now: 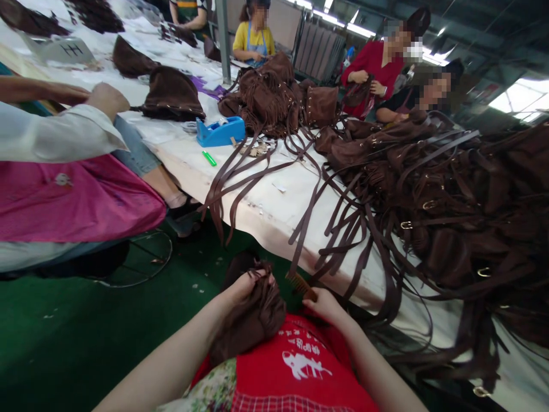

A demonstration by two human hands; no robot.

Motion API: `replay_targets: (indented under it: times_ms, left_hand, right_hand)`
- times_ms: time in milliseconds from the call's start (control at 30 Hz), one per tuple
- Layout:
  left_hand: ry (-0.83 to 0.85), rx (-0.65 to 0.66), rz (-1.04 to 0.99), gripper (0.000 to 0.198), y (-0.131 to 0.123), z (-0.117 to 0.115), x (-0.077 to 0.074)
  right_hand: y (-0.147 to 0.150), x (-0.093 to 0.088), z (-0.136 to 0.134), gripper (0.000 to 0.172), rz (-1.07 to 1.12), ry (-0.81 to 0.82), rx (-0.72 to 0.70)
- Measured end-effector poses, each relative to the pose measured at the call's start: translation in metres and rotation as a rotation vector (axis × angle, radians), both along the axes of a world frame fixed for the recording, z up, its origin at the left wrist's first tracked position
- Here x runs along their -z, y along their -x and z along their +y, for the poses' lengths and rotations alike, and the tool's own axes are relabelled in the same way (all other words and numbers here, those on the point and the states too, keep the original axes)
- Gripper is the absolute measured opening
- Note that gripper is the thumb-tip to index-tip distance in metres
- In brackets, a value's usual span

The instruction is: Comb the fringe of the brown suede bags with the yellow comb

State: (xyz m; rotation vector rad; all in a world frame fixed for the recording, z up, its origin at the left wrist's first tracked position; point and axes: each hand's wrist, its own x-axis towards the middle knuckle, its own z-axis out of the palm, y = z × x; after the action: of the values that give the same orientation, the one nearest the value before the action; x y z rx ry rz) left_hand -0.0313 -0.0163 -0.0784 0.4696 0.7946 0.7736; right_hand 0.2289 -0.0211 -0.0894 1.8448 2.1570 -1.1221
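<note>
Two hands work low in front of the red apron point(300, 337), below the edge of the worktop point(287, 220).

Left hand point(245, 285): the fingers are closed on the gathered upper part of a dark brown bag point(253, 326), whose body hangs against the wearer's front. Right hand point(323, 304): the fingers grip one end of a brown comb point(302, 286), with the teeth clear of the bag. A strap end hangs just beside the comb; contact between them cannot be confirmed.

Recommended handling, judged from this position:

1. Keep the left grip firm and close to the section being combed, so that the soft material does not fold away under the teeth.
2. Turn that section toward the comb; loose strands seem to stand up near the left fingers, though their detail is too small to tell.
3. Draw the comb in short, light strokes away from the holding fingers. Pulling hard at a tangle could stretch or tear a strand.
4. Keep clear of the straps point(253, 186) overhanging the worktop. They trail from the heaped bags point(450, 252) and could snag the comb.
</note>
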Motion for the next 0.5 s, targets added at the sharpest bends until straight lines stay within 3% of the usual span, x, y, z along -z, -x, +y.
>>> replay_targets:
  times_ms: [100, 233, 300, 367, 500]
  left_hand:
    - [0.142, 0.009, -0.091, 0.042, -0.001, 0.004, 0.003]
    - [0.195, -0.067, -0.125, 0.033, -0.007, 0.006, -0.001]
    - [0.131, -0.066, -0.155, 0.036, -0.006, 0.006, -0.002]
    - [0.099, -0.062, -0.192, 0.040, -0.003, 0.005, -0.001]
    - [0.136, -0.076, -0.161, 0.038, -0.001, 0.003, 0.006]
  right_hand:
    - [0.013, -0.038, 0.003, 0.018, 0.327, -0.088, 0.037]
    - [0.047, -0.084, -0.003, 0.044, 0.621, -0.007, -0.224]
    - [0.061, -0.092, -0.009, 0.067, 0.640, 0.085, -0.306]
    - [0.069, -0.090, -0.013, 0.080, 0.632, 0.150, -0.298]
    - [0.073, -0.080, -0.014, 0.076, 0.591, 0.220, -0.200]
